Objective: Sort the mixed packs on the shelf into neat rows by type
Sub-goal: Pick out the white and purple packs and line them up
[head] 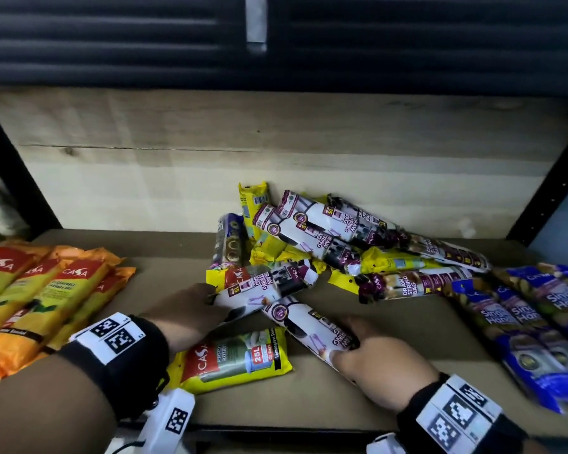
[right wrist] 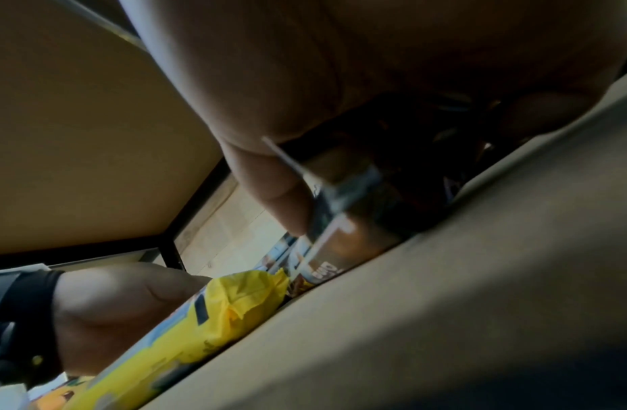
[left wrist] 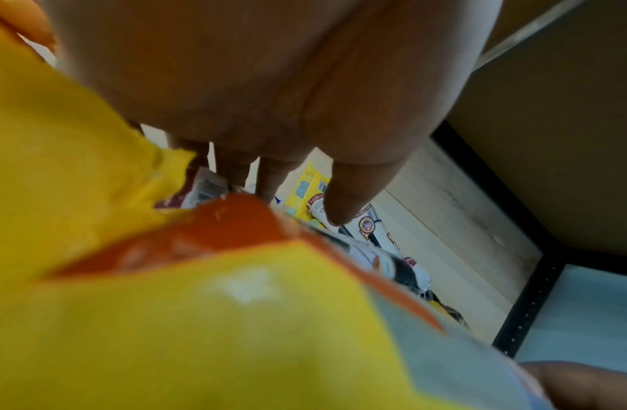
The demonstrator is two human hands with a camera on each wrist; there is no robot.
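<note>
White drawstring pack (head: 312,326) lies under right-hand fingers (head: 348,326).

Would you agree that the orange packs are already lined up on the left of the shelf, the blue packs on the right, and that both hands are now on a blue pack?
Not quite: both hands are on white drawstring-bag packs, as the head view shows. The left hand touches one white pack, the right hand grips another. The orange packs are on the left, the blue packs on the right.

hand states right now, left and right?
Left hand: open, straight fingers touching a white drawstring-bag pack at the pile's edge.
Right hand: gripping the nearer drawstring-bag pack, which lies on the shelf.
</note>
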